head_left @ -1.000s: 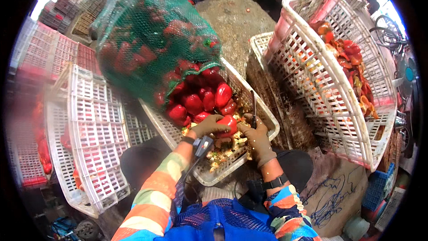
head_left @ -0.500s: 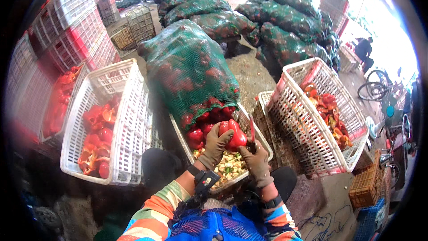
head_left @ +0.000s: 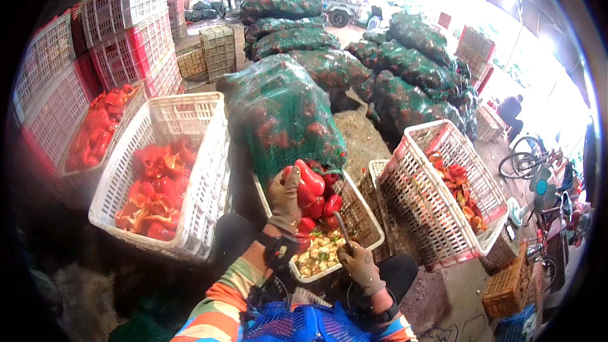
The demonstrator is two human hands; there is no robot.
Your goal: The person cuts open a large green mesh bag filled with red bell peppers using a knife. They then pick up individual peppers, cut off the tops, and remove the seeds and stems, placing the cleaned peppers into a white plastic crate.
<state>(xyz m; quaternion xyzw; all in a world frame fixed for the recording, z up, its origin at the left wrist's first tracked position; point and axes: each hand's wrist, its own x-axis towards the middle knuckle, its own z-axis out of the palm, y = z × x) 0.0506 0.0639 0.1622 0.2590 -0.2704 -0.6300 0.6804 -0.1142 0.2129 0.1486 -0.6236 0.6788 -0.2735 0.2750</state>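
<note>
In my gloved left hand [head_left: 285, 199], raised at the mouth of the green mesh sack [head_left: 282, 126], is a large red pepper [head_left: 306, 182]. My gloved right hand [head_left: 360, 265] grips a knife [head_left: 341, 225], its blade pointing up over the middle white basket [head_left: 370, 221]. More red peppers [head_left: 332, 206] spill from the sack into that basket, above pale chopped cores and seeds [head_left: 316, 253]. Left of me a white basket [head_left: 114, 183] holds cut red peppers [head_left: 161, 209]; at the right a tilted basket [head_left: 418, 209] holds red and orange pieces [head_left: 465, 196].
Stacked crates [head_left: 126, 44] line the left side. Filled green sacks [head_left: 418, 69] are piled ahead, with a vehicle [head_left: 342, 9] behind. At the right are a person [head_left: 510, 114], bicycles [head_left: 525, 158], a fan [head_left: 519, 209] and an orange crate [head_left: 503, 285].
The view has tipped upward, showing more background. My left hand and pepper have risen toward the sack's mouth; my right hand has dropped away from the pepper with the knife.
</note>
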